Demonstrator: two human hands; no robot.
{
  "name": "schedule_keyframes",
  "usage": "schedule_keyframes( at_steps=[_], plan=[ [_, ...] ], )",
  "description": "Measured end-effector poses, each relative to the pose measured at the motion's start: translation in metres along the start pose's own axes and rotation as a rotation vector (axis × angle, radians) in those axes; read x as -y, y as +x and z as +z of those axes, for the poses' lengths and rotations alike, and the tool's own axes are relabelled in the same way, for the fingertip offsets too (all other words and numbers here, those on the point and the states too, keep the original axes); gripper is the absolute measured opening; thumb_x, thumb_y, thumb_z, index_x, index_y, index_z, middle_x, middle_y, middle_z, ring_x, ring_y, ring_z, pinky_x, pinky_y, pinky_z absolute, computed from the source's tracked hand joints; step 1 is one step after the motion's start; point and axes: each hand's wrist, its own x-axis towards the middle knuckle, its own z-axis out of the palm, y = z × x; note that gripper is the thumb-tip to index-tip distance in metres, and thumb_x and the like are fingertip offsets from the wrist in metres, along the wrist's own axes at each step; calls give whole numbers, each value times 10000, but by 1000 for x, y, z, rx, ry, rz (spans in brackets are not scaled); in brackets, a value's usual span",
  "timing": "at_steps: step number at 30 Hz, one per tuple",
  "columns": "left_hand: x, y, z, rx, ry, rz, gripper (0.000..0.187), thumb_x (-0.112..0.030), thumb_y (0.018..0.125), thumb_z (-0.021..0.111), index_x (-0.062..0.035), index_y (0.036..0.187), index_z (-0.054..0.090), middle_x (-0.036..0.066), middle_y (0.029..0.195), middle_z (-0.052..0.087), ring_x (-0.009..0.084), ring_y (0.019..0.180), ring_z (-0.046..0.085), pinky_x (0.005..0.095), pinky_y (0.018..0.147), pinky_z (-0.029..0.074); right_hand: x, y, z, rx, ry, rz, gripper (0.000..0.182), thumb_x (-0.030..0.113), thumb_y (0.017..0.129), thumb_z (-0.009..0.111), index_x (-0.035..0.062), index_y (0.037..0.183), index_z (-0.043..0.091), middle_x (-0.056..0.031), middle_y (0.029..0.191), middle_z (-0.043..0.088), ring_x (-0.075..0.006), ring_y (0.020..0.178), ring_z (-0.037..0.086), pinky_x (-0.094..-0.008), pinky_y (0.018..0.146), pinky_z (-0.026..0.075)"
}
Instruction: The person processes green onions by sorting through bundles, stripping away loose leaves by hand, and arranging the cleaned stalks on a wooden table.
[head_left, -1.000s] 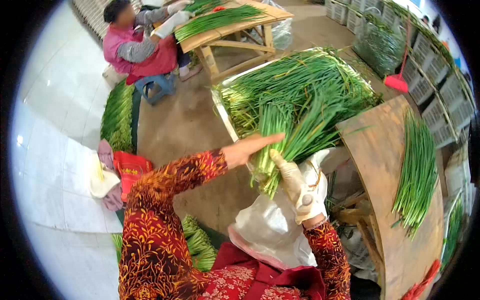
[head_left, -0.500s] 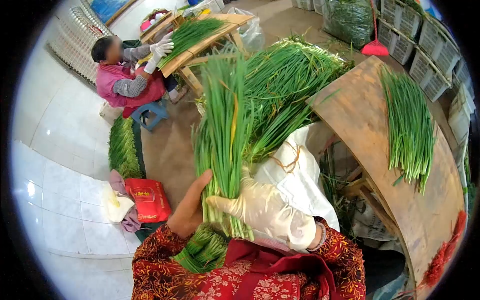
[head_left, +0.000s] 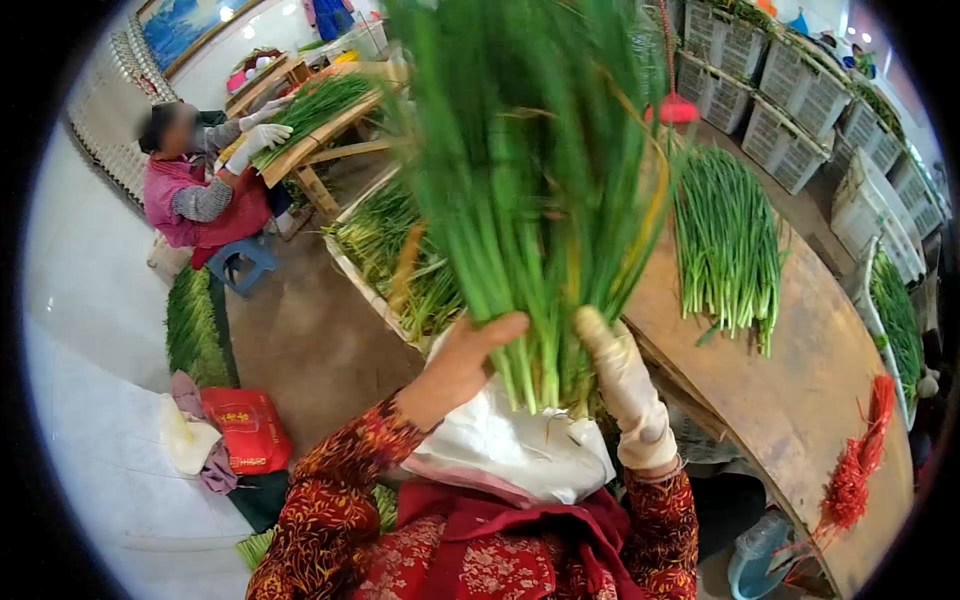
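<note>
A thick bunch of green garlic chives (head_left: 530, 240) stands upright in front of me, leaves fanned out and blurred at the top. My bare left hand (head_left: 455, 365) grips its pale stems from the left side. On the right, my right hand (head_left: 625, 385) in a whitish glove closes round the stems there. One yellow leaf shows along the bunch's right edge. Below the stem ends, a white sack (head_left: 500, 450) covers my lap. Another layer of chives (head_left: 728, 240) lies on the curved wooden board (head_left: 790, 370) to my right.
Red ties (head_left: 850, 475) lie on the board's near end. Loose chives (head_left: 390, 240) fill a crate behind the bunch. A person (head_left: 190, 180) wearing white gloves handles chives at another table. A red bag (head_left: 247, 430) sits left; plastic crates (head_left: 785, 140) are stacked back right.
The bunch has risen, moved right and spread wider, with my hands farther apart on its stems. The view has shifted, showing more of the board's right side.
</note>
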Motion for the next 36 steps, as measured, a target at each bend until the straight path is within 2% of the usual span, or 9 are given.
schedule_keyframes(
  at_steps=[3,6,14,18,24,28,29,33,36],
  plan=[
    [44,33,-10,179,-212,-184,431,-164,818,591,-15,1190,434,87,1104,536,178,964,551,320,834,477,-37,-8,-57,-128,371,218,584,497,876,421,62,1266,405,-113,1190,509,-226,1013,542,-362,828,471],
    [90,57,-34,170,-269,-392,435,-177,806,600,-20,1182,450,93,1093,551,183,949,564,327,837,482,-63,-18,-72,-186,303,85,537,449,876,463,69,1254,422,-97,1179,522,-194,1017,536,-346,855,457],
    [96,58,-53,254,-187,-333,569,-307,772,651,-10,1203,429,104,1116,540,191,988,554,328,859,473,-79,-1,-104,-249,386,251,661,566,825,464,81,1271,411,-85,1208,497,-211,1056,504,-359,862,445],
    [93,72,-59,196,-340,-320,639,-485,773,603,-65,1220,425,59,1165,508,182,1024,515,340,871,440,-75,8,-113,-244,433,208,644,537,827,489,86,1277,399,-87,1196,506,-217,1052,510,-376,879,439],
    [84,115,-63,165,-258,-312,647,-506,779,584,-63,1225,431,76,1162,516,167,1040,508,315,885,428,-82,21,-103,-261,510,181,586,483,845,501,76,1260,426,-89,1194,511,-215,1043,518,-363,888,433],
    [61,96,-43,228,-50,-443,691,-504,792,565,-37,1268,388,103,1267,447,166,1131,457,319,970,372,-73,10,-93,-213,128,165,583,457,858,495,35,1255,423,-94,1197,509,-194,1044,518,-309,899,425],
    [59,84,-40,265,83,-500,687,-495,803,555,-33,1279,374,105,1286,429,168,1142,448,321,980,364,-51,-8,-67,-177,-102,45,590,446,857,503,35,1269,404,-99,1213,496,-190,1073,500,-309,915,412],
    [90,21,-53,347,-54,-547,630,-437,841,536,-15,1279,372,107,1268,440,139,1133,441,278,968,365,-85,-63,-70,-270,134,388,685,473,810,562,63,1314,345,-99,1251,465,-235,1124,465,-377,916,412],
    [92,16,-62,391,-113,-701,627,-439,847,526,-29,1290,357,97,1266,443,139,1126,449,282,958,377,-103,-76,-82,-219,135,506,820,578,739,576,76,1331,309,-133,1311,388,-290,1156,424,-499,781,470]
  ],
)
